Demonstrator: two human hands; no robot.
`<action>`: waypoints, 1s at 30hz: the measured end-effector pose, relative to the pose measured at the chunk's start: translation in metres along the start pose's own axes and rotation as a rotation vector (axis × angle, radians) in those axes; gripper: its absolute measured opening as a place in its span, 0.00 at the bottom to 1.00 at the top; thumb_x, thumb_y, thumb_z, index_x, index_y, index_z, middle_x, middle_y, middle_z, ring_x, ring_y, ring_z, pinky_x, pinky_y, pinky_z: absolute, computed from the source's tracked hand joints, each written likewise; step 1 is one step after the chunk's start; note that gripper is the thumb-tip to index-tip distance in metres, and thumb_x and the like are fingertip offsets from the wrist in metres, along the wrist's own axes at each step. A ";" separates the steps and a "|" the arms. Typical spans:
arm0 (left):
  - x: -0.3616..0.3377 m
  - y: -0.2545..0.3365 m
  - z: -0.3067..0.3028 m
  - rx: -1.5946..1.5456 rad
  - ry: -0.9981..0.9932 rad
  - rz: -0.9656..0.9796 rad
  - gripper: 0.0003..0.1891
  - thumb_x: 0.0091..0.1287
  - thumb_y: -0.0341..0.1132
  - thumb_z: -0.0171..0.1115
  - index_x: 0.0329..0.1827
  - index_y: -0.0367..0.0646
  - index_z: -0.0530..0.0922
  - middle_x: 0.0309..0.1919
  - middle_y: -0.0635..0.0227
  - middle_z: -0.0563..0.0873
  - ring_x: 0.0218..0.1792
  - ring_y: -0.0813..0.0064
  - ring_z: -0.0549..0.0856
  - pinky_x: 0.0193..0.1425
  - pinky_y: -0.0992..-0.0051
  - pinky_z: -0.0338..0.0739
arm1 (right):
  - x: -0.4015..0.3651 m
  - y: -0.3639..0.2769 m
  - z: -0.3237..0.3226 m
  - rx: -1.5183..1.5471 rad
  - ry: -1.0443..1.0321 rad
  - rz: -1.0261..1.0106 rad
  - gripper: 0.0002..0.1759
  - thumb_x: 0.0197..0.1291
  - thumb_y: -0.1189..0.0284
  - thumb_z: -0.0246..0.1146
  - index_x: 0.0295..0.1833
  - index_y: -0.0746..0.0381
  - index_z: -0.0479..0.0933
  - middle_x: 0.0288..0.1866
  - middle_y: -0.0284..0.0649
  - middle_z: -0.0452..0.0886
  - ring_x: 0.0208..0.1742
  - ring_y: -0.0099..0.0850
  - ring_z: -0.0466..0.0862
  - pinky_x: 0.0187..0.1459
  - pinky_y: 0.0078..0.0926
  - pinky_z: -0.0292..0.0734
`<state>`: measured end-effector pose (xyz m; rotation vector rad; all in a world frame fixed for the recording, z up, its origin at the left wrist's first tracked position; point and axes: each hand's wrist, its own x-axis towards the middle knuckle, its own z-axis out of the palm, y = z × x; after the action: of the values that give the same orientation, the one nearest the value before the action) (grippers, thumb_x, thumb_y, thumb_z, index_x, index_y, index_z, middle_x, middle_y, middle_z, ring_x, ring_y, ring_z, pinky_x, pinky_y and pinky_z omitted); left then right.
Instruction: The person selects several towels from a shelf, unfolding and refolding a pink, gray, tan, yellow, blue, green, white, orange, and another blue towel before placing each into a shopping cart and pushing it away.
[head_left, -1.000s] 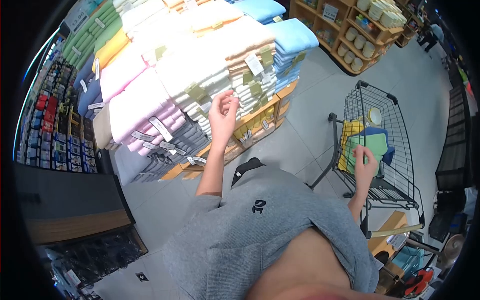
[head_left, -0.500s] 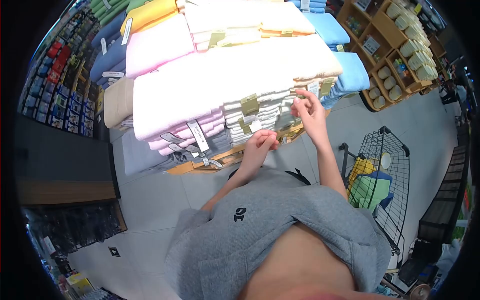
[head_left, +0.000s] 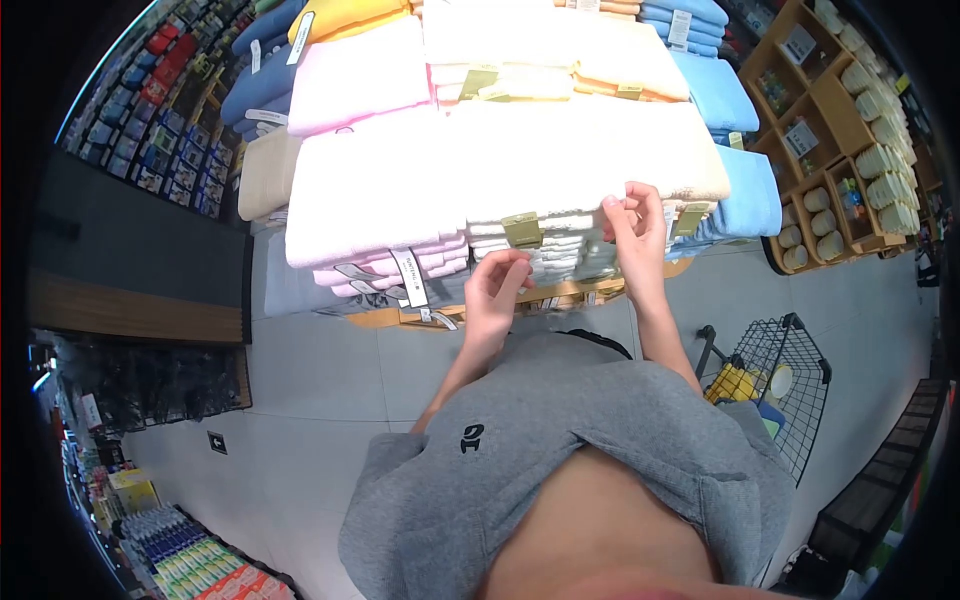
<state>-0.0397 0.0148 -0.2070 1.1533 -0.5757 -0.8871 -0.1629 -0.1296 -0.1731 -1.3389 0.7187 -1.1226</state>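
My right hand (head_left: 640, 232) is at the front edge of the folded white towel (head_left: 560, 150), near where it meets a beige towel (head_left: 700, 170). Its thumb and fingers are bent together against that edge; what lies between them is hidden. Lower and to the left, my left hand (head_left: 494, 292) is held palm up with curled fingers, just in front of the white stack and below an olive paper label (head_left: 522, 230). I cannot make out anything between its fingertips. Beside it, a pink towel stack (head_left: 370, 185) carries a hanging white tag (head_left: 409, 278).
Blue towels (head_left: 745, 190) are stacked at the right of the display, with yellow ones (head_left: 350, 18) at the back left. A black wire cart (head_left: 790, 350) holding yellow items stands on the right. Wooden shelving (head_left: 830, 110) with rolled goods is behind it. Toothpaste-like boxes (head_left: 205, 560) are at lower left.
The view has shifted, so the display sits further right and the cart lower. My left hand has turned more upright beside the white stack. My right hand's fingers have curled in at the towel edge.
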 end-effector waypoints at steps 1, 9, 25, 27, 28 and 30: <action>-0.001 0.000 0.002 -0.005 -0.006 0.021 0.07 0.70 0.29 0.59 0.47 0.38 0.77 0.36 0.71 0.80 0.37 0.82 0.79 0.44 0.81 0.73 | 0.002 0.000 -0.001 0.030 -0.014 0.023 0.10 0.66 0.74 0.60 0.49 0.64 0.68 0.31 0.29 0.74 0.26 0.14 0.71 0.29 0.14 0.68; 0.000 0.000 0.024 -0.004 -0.004 0.018 0.10 0.70 0.29 0.59 0.52 0.37 0.75 0.39 0.69 0.80 0.39 0.82 0.80 0.46 0.81 0.73 | 0.002 -0.008 -0.017 0.390 -0.197 0.245 0.03 0.60 0.78 0.58 0.39 0.62 0.72 0.36 0.30 0.76 0.35 0.17 0.75 0.41 0.18 0.71; -0.007 -0.013 0.059 0.230 -0.035 0.145 0.10 0.67 0.26 0.62 0.50 0.37 0.75 0.38 0.71 0.81 0.36 0.86 0.79 0.45 0.83 0.73 | -0.012 0.030 -0.041 -0.054 -0.300 0.043 0.08 0.55 0.82 0.59 0.41 0.65 0.74 0.43 0.32 0.70 0.42 0.18 0.74 0.45 0.16 0.71; -0.007 -0.012 0.063 0.282 -0.005 0.182 0.11 0.67 0.26 0.62 0.50 0.37 0.75 0.39 0.72 0.81 0.36 0.86 0.79 0.45 0.83 0.72 | -0.011 0.031 -0.043 -0.070 -0.326 -0.018 0.08 0.54 0.81 0.60 0.41 0.65 0.74 0.45 0.34 0.69 0.42 0.20 0.72 0.44 0.18 0.70; -0.008 -0.012 0.064 0.305 0.009 0.201 0.11 0.66 0.26 0.62 0.50 0.38 0.75 0.39 0.72 0.80 0.36 0.86 0.78 0.45 0.83 0.72 | -0.011 0.031 -0.044 -0.077 -0.339 -0.050 0.08 0.54 0.80 0.61 0.41 0.65 0.74 0.45 0.35 0.68 0.42 0.20 0.72 0.44 0.19 0.70; -0.010 -0.010 0.064 0.337 0.024 0.225 0.11 0.66 0.25 0.62 0.51 0.37 0.75 0.40 0.72 0.80 0.37 0.86 0.78 0.45 0.83 0.72 | -0.010 0.027 -0.046 -0.226 -0.354 -0.257 0.09 0.53 0.79 0.62 0.41 0.65 0.74 0.45 0.36 0.69 0.41 0.22 0.71 0.43 0.21 0.70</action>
<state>-0.0985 -0.0125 -0.1955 1.3679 -0.8402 -0.5955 -0.2024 -0.1407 -0.2079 -1.8072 0.4285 -0.9841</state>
